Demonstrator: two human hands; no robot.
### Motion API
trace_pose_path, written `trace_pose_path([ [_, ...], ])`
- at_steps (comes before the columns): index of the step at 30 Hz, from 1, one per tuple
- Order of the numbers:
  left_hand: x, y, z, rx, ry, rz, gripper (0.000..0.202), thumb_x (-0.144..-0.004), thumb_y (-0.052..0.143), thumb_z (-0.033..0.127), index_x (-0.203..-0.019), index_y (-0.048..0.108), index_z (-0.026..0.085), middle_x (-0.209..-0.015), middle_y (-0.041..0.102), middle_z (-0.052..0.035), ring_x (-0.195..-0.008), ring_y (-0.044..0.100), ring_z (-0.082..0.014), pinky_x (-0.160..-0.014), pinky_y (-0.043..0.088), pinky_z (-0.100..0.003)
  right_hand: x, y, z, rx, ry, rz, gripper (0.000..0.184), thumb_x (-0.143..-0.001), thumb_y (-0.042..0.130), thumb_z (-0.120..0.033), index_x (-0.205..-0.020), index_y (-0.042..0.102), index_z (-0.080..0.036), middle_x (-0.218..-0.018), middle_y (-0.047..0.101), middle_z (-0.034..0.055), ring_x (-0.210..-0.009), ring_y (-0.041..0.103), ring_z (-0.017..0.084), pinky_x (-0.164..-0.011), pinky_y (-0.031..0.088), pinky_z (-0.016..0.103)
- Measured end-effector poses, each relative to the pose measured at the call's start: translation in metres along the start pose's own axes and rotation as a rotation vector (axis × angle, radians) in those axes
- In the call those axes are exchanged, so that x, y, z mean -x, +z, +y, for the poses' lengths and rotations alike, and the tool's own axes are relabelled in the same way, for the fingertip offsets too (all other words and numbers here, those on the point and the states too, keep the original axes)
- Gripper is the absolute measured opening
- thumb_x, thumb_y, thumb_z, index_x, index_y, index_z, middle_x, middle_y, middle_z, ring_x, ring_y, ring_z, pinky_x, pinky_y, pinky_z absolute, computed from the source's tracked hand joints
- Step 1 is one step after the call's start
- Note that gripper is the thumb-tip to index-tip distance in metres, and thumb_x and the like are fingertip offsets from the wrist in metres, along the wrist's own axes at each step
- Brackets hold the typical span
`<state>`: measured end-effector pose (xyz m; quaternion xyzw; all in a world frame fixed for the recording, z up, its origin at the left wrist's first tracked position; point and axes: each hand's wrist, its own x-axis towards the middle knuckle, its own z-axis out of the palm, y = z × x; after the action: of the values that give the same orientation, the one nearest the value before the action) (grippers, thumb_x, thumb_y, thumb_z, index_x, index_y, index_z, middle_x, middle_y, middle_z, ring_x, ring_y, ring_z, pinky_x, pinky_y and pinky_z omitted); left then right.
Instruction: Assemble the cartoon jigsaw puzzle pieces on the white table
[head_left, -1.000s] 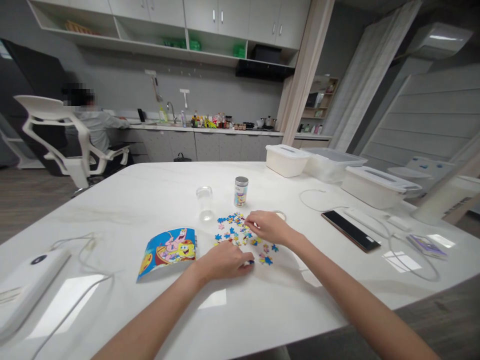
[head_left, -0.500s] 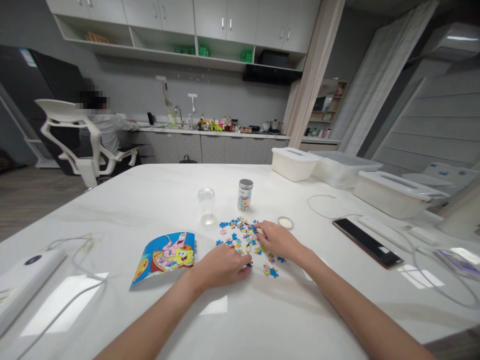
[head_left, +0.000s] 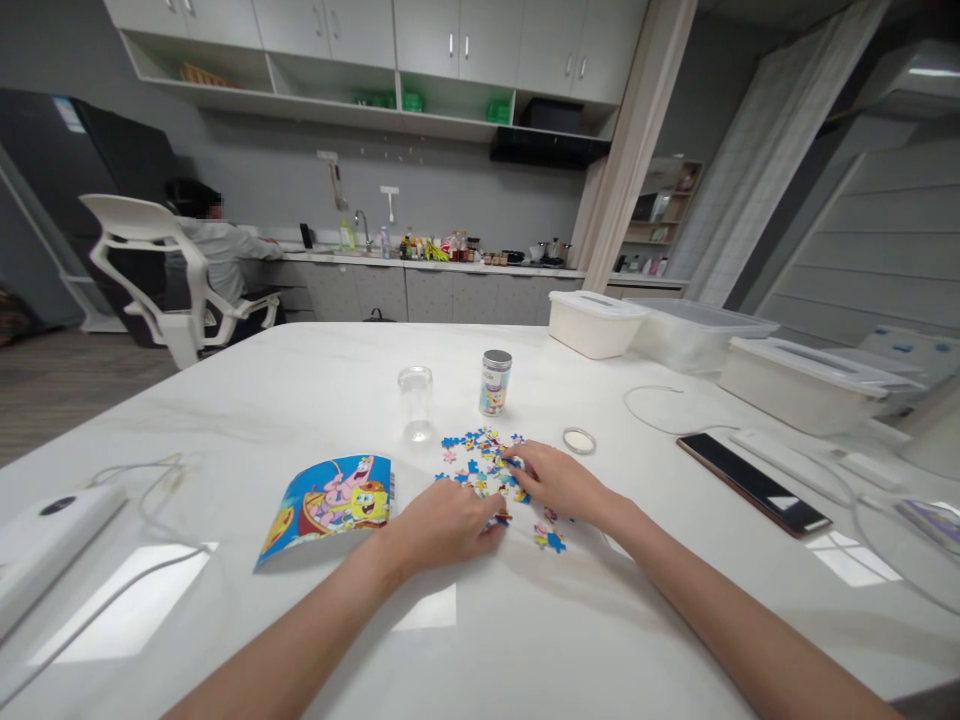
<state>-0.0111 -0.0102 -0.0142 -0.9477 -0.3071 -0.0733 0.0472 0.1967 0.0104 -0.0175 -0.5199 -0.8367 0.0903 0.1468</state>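
Observation:
A loose heap of small coloured puzzle pieces (head_left: 480, 455) lies on the white table (head_left: 300, 400). My left hand (head_left: 442, 522) rests palm down at the heap's near edge, fingers curled with their tips on a piece. My right hand (head_left: 559, 483) lies on the heap's right side, fingers bent and pressing on pieces. A curled cartoon picture sheet (head_left: 330, 505) lies left of my left hand. Behind the heap stand an empty clear jar (head_left: 415, 402) and a small lidded tin (head_left: 495, 382). A round lid (head_left: 579, 440) lies to the right.
A black phone (head_left: 754, 484) and white cables lie at the right, with several white lidded boxes (head_left: 596, 322) behind them. A white device (head_left: 45, 530) with a cord sits at the left edge. A person sits in a white chair (head_left: 150, 270) by the far counter.
The view has shifted a little, so things sit slightly further right in the picture. Both hands have kept to the puzzle pieces, with small finger movements among them.

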Motion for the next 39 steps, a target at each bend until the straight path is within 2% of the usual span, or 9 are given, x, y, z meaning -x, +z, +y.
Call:
trace_pose_path([
  [5,0.0000,-0.0019,0.0009,0.022,0.008,0.024,0.020,-0.087,0.051,0.029,-0.090,0.070,0.021,-0.062,0.068,-0.0027,-0.056,0.064,-0.0173,-0.051,0.039,-0.026,0.0003,0.0022,0.0002,0.055,0.009,0.016,0.030,-0.093,0.047,-0.023,-0.118,0.064,-0.018,-0.107,0.066,0.0107,-0.098,0.061,0.022,-0.086,0.044,0.033],
  [11,0.0007,-0.0053,0.0020,0.029,0.074,0.038,0.017,-0.086,0.053,0.026,-0.086,0.070,0.021,-0.058,0.067,-0.0008,-0.054,0.062,-0.0151,-0.049,0.036,-0.024,0.0014,0.0051,-0.0013,0.030,-0.013,0.006,0.034,-0.094,0.044,-0.023,-0.125,0.058,-0.016,-0.111,0.066,0.0123,-0.104,0.060,0.023,-0.088,0.043,0.035],
  [17,0.0007,-0.0015,0.0004,-0.004,0.108,0.070,0.019,-0.088,0.052,0.028,-0.082,0.069,0.021,-0.057,0.066,-0.0003,-0.051,0.061,-0.0147,-0.047,0.034,-0.025,0.0011,0.0037,-0.0016,-0.016,0.003,-0.002,0.019,-0.090,0.049,-0.018,-0.104,0.062,-0.016,-0.101,0.067,0.0084,-0.090,0.060,0.019,-0.080,0.043,0.030],
  [20,0.0014,-0.0004,0.0001,-0.009,0.117,0.097,0.023,-0.090,0.049,0.029,-0.078,0.067,0.020,-0.054,0.064,-0.0002,-0.049,0.060,-0.0140,-0.047,0.034,-0.025,0.0009,0.0025,-0.0021,-0.038,0.023,0.017,0.018,-0.090,0.050,-0.018,-0.103,0.061,-0.017,-0.095,0.067,0.0072,-0.085,0.059,0.018,-0.078,0.042,0.030],
  [30,0.0029,0.0005,-0.0028,0.058,0.099,0.051,0.020,-0.088,0.053,0.033,-0.096,0.068,0.023,-0.060,0.066,0.0008,-0.055,0.063,-0.0147,-0.052,0.040,-0.024,-0.0002,0.0022,-0.0006,-0.087,0.095,0.003,0.018,-0.088,0.049,-0.019,-0.101,0.060,-0.017,-0.077,0.062,0.0023,-0.071,0.054,0.015,-0.065,0.037,0.026],
  [39,0.0022,-0.0023,-0.0012,0.085,0.096,0.040,0.019,-0.087,0.052,0.028,-0.094,0.070,0.022,-0.057,0.065,-0.0003,-0.054,0.062,-0.0161,-0.050,0.038,-0.025,-0.0011,-0.0015,-0.0032,-0.153,0.139,-0.017,0.012,-0.079,0.053,-0.015,-0.090,0.058,-0.018,-0.071,0.057,-0.0013,-0.062,0.048,0.012,-0.058,0.034,0.023],
])
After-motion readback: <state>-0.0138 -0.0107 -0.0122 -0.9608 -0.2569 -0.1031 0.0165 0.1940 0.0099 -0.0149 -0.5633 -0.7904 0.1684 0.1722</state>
